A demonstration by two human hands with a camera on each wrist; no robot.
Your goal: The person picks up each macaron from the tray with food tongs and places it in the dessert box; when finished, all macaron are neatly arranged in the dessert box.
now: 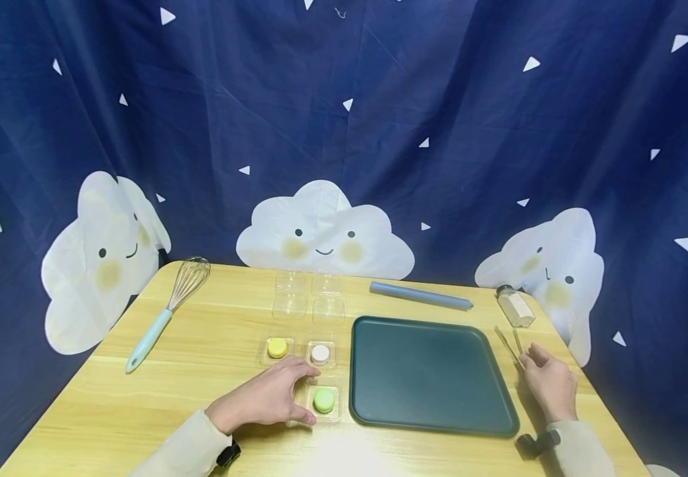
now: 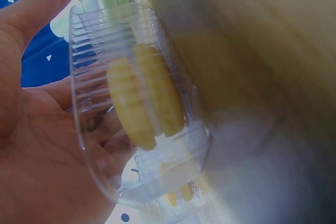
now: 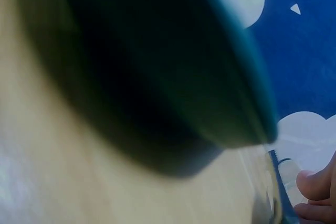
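Currently, left hand (image 1: 272, 395) spread wide, green macaron (image 1: 323, 400) just to its right; right hand (image 1: 551, 385) pinches tongs (image 1: 508, 346), dark green tray (image 1: 430, 377) to its left.

The head camera looked forward and down from above and behind both grips, far enough back to take in the left hand (image 1: 275, 394), the right hand (image 1: 549, 384) with its tongs (image 1: 510, 348), and the curtain (image 1: 344, 119) beyond them. The left wrist camera sat close by the palm, turned sideways, facing along the fingers with a yellow macaron (image 2: 123, 103) just before it; it shared the green macaron (image 1: 323, 400) near that hand with the head view. The right wrist camera, also sideways, faced past its grip, the shared tray (image 1: 430, 377) blurred and very near.
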